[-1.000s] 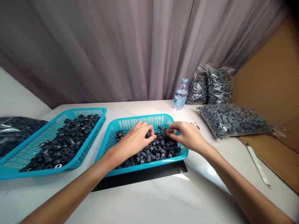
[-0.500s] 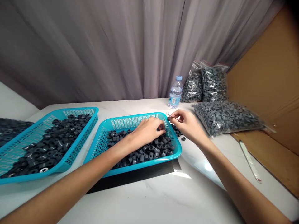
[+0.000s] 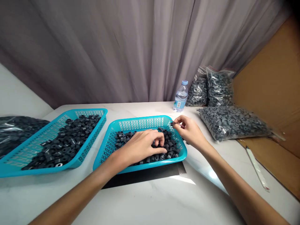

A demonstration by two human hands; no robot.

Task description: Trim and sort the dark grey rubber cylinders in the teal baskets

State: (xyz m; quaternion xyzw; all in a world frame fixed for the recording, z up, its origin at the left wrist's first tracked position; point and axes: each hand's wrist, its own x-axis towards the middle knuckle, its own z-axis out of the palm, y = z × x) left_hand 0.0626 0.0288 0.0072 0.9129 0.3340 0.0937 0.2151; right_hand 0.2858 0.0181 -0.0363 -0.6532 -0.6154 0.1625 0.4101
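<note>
A turquoise plastic basket [image 3: 140,123] in front of me holds many small black rings [image 3: 169,147]. My left hand [image 3: 142,145] lies over the rings in it, fingers curled down among them. My right hand [image 3: 190,131] hovers over the basket's right rim, fingers pinched on a thin metal tool [image 3: 176,123], likely tweezers. A second turquoise basket [image 3: 35,139] at the left is heaped with the same black rings [image 3: 67,134].
Clear bags of rings [image 3: 231,120] lie at the right, with more bags [image 3: 211,87] against the curtain. A water bottle [image 3: 181,97] stands behind the basket. A dark bag [image 3: 11,128] sits far left. A white strip [image 3: 256,167] lies by the cardboard [image 3: 278,90]. A black sheet [image 3: 150,175] lies under the basket.
My left hand has slid toward me and down into the rings. My right hand has moved from the basket's middle to its right rim, still pinching the tool.
</note>
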